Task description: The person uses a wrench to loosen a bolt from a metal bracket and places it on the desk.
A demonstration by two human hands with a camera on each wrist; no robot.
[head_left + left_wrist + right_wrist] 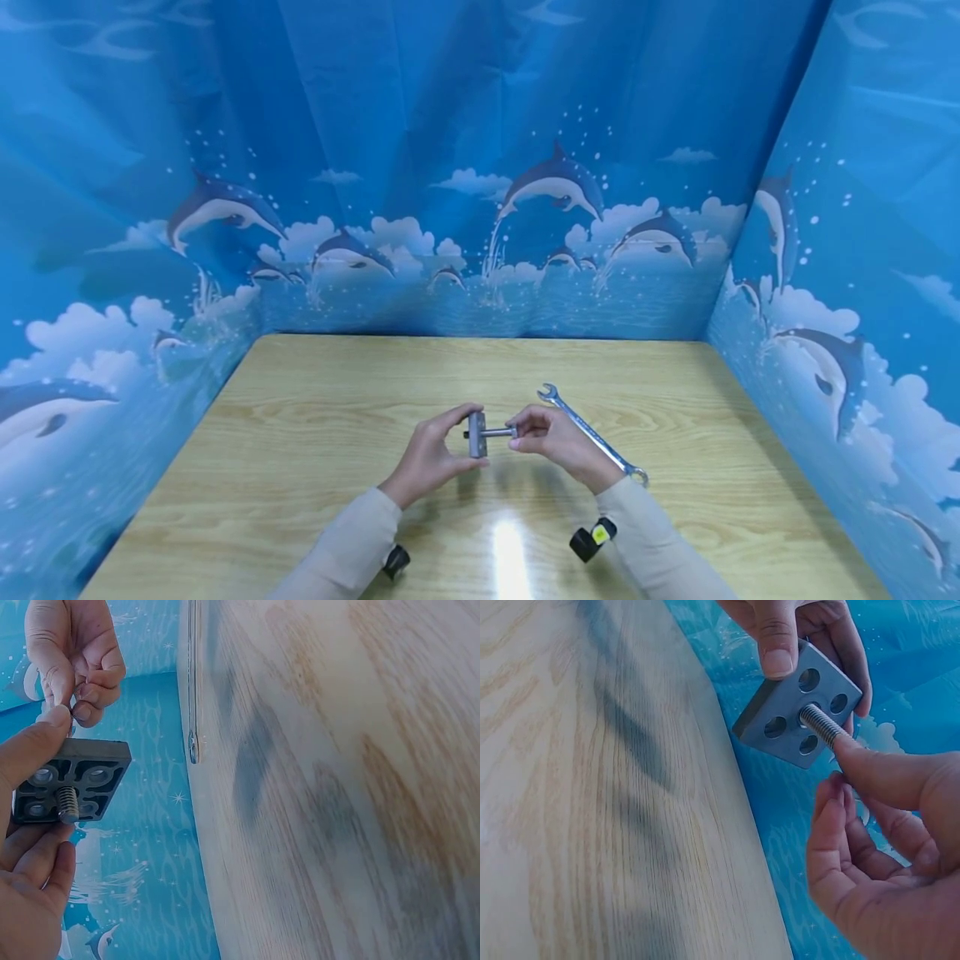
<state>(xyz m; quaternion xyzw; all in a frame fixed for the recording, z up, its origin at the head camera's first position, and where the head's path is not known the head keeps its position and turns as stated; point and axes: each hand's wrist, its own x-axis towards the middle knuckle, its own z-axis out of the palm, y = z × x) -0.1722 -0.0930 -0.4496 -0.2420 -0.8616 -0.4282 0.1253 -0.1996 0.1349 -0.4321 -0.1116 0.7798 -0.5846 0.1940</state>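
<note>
My left hand (431,454) grips a square grey plate (477,435) by its edges, thumb on one side and fingers on the opposite one. In the right wrist view the plate's flat face shows a round hole near each corner. A threaded bolt (823,726) passes through its centre, and the bolt's tip (68,816) sticks out of the ribbed back in the left wrist view. With thumb and fingers my right hand (558,437) pinches the bolt's outer end. Both hands hold the piece above the wooden table (337,392).
A combination wrench (592,433) lies slantwise on the table, its ring end beside my right wrist. Black wrist camera mounts (588,542) sit under the sleeves. Blue dolphin-print curtains (450,167) stand around the table's back and sides.
</note>
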